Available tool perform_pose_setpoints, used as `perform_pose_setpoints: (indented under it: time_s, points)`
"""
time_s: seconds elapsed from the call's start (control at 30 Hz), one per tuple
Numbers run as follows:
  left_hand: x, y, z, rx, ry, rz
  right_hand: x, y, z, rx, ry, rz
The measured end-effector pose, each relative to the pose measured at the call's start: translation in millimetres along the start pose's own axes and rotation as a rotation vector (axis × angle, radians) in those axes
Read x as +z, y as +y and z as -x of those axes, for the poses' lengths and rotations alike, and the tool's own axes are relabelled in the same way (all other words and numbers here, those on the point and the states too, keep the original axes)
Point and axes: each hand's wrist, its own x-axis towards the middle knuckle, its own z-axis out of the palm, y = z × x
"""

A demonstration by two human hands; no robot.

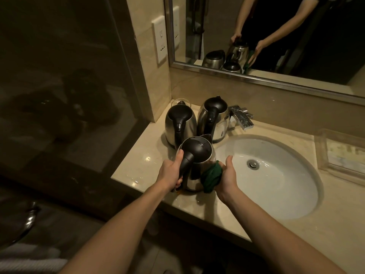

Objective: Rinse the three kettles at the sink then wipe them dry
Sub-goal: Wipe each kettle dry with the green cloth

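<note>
Three steel kettles with black lids and handles stand on the beige counter left of the sink (296, 206). My left hand (170, 173) grips the black handle of the nearest kettle (197, 155), which stands upright at the counter's front. My right hand (227, 177) holds a dark green cloth (211, 177) pressed against that kettle's steel side. The second kettle (179, 123) is behind on the left, near the wall. The third kettle (214, 119) stands beside it, next to the faucet.
A chrome faucet (242, 116) juts over the white basin, whose drain (253, 164) shows. A clear plastic tray (341, 153) sits on the counter at right. A mirror (276, 36) hangs above. A glass partition (59, 86) borders the left.
</note>
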Motion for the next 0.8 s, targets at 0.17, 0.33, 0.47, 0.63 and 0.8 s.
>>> perform_pose_setpoints:
  time_s: [0.17, 0.33, 0.47, 0.63, 0.8]
  points:
    - [0, 0, -1, 0.007, -0.011, -0.001, 2, -19, -5, -0.082, -0.061, 0.012]
    - [-1, 0, 0, 0.009, -0.02, -0.002, 4, -23, -9, -0.103, -0.086, 0.062]
    - [-1, 1, 1, 0.001, -0.013, 0.005, -8, -16, -18, -0.008, -0.054, 0.018]
    - [-1, 1, 1, 0.002, -0.006, -0.001, -15, 1, -22, 0.079, -0.022, -0.057]
    - [0, 1, 2, -0.01, -0.005, 0.007, -9, -10, -17, 0.049, -0.024, -0.043]
